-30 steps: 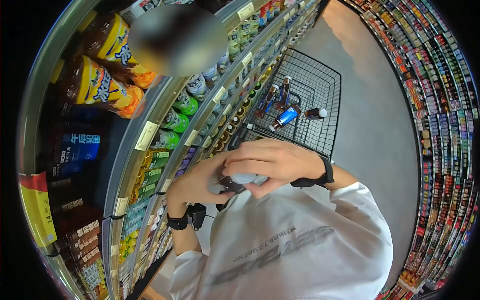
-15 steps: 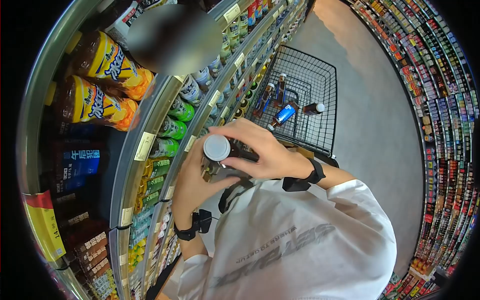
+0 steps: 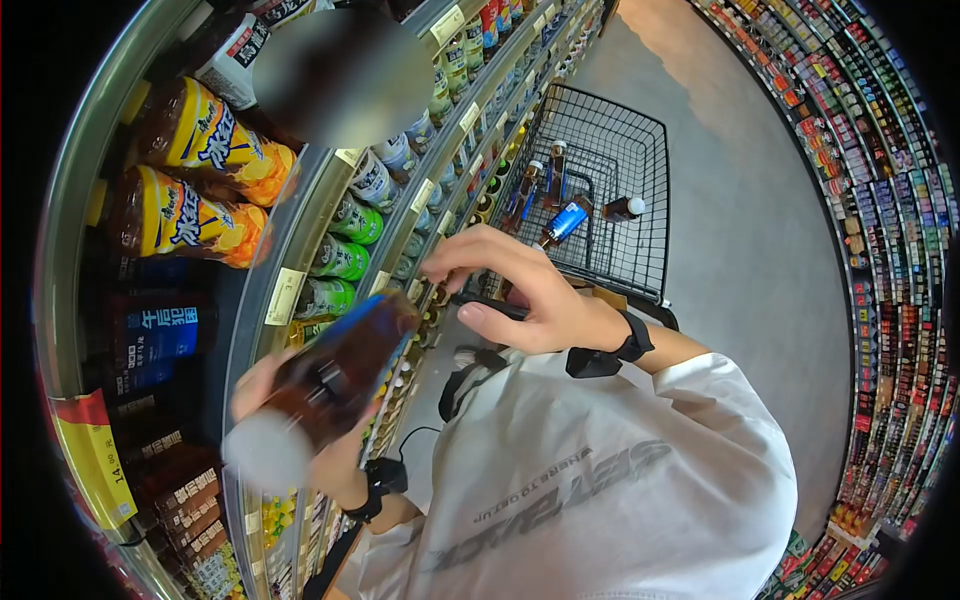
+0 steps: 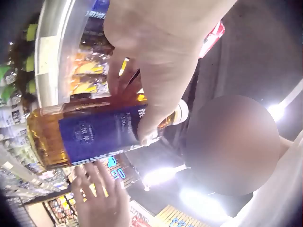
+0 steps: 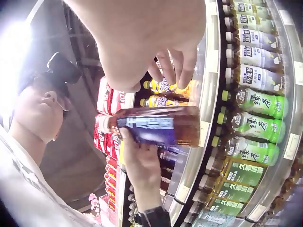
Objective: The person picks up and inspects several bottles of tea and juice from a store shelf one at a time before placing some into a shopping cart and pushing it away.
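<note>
My left hand (image 4: 156,61) grips a bottle of dark brown tea (image 3: 345,370) with a blue label and a white cap (image 3: 268,452). The bottle lies tilted beside the shelf, its cap toward the lower left in the head view. In the left wrist view the thumb presses across the blue label (image 4: 102,132). My right hand (image 3: 525,290) hovers apart from the bottle, fingers loosely bent and holding nothing. The right wrist view shows the right hand (image 5: 147,42) above the bottle (image 5: 163,125), while the left thumb lies along its label.
A black wire shopping cart (image 3: 655,240) stands ahead with several dark bottles in it, among them a blue-labelled bottle (image 3: 567,222). Left are shelves of drinks, including yellow-labelled iced tea bottles (image 3: 190,215) and green-labelled bottles (image 3: 345,258). Packed shelves (image 3: 900,300) line the aisle's right side.
Both hands were around the upright bottle. My right hand has let go; my left hand has carried the bottle left and down toward the shelf, tipping it over.
</note>
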Action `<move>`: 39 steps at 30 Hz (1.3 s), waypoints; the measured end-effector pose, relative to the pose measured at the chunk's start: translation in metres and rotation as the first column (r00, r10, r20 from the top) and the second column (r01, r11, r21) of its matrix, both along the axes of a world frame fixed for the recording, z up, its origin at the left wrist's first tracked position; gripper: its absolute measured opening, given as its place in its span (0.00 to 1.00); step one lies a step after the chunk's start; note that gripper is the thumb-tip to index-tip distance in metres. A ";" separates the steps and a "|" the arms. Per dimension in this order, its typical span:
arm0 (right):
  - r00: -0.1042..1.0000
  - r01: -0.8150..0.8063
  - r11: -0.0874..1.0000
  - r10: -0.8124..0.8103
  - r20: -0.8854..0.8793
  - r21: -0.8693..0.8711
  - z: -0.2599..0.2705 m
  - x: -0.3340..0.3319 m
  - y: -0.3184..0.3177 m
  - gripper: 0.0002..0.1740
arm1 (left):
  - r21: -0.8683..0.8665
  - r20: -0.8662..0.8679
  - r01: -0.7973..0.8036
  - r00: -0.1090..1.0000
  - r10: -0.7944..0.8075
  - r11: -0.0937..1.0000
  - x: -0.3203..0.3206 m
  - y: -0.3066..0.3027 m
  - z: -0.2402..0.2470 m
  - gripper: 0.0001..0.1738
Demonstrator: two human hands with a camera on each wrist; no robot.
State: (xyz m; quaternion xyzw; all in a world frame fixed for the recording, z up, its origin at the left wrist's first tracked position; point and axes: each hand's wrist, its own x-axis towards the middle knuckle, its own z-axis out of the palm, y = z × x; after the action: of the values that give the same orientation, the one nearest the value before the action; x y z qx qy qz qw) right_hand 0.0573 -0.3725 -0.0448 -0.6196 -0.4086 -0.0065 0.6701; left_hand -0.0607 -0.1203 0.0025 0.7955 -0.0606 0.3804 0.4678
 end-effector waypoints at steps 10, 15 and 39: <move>0.992 -0.070 0.980 0.049 -0.114 -0.189 -0.010 -0.008 -0.003 0.14 | 0.161 0.497 -0.649 0.704 0.507 0.744 -0.022 0.027 0.044 0.47; 0.996 -0.019 0.980 0.001 -0.086 -0.201 -0.012 -0.012 -0.001 0.13 | -0.054 0.349 -0.582 0.750 0.561 0.811 -0.001 0.022 0.047 0.47; 0.978 0.011 0.969 -0.062 -0.198 -0.247 -0.027 -0.024 -0.011 0.12 | 0.324 0.332 -0.802 0.594 0.733 0.502 0.075 0.077 0.055 0.36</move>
State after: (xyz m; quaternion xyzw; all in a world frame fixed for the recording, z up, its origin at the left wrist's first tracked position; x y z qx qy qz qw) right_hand 0.0333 -0.3838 -0.0718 -0.7021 -0.3238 0.0952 0.6270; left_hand 0.0145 -0.0434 0.0574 0.7910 0.1794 0.5828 0.0498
